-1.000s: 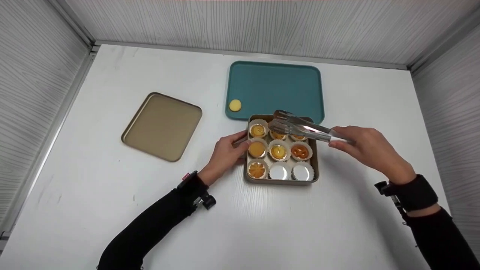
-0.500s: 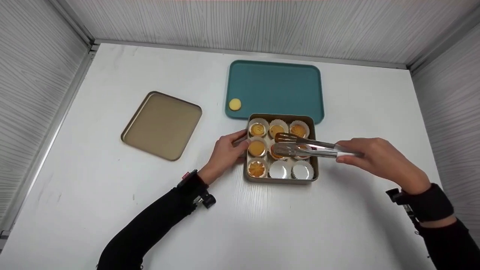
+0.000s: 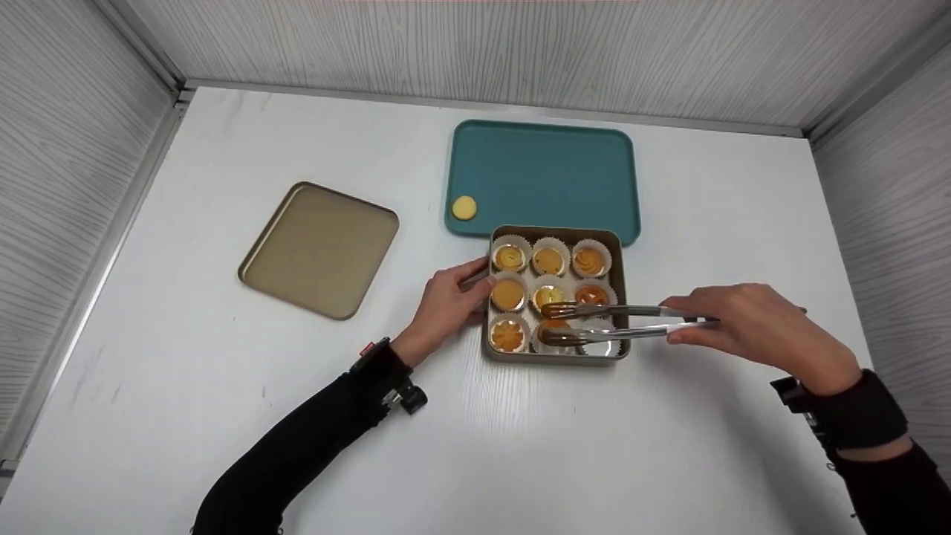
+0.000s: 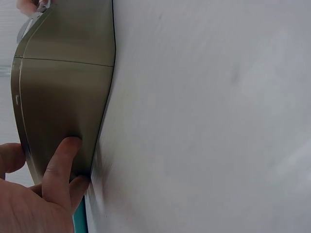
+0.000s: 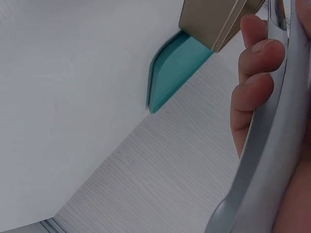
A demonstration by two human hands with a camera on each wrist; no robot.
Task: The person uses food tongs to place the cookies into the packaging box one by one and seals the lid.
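Note:
A square gold tin (image 3: 624, 290) holds rows of small baked treats in white paper cups. My left hand (image 3: 447, 301) grips the tin's left wall, thumb at the rim; in the left wrist view its fingers (image 4: 58, 170) press the outer side. In my right hand (image 3: 750, 323) is a pair of metal tongs (image 3: 639, 332), whose long handles show close up in the right wrist view. The tong tips stand apart over the front middle cup, where an orange-brown treat (image 3: 552, 325) lies between them, partly hidden. The front right cup (image 3: 600, 347) shows no treat.
Behind the tin lies a teal tray (image 3: 550, 160) with one round yellow cookie (image 3: 464, 208) at its near left corner. A gold lid (image 3: 319, 249) lies to the left on the white table (image 3: 475, 453). Grey wood-grain panels (image 3: 475, 44) border the table.
My right hand moved the tongs from the tin's back row toward the front row. The tong tips have spread apart, and a treat now sits in the front middle cup. My left hand stayed put.

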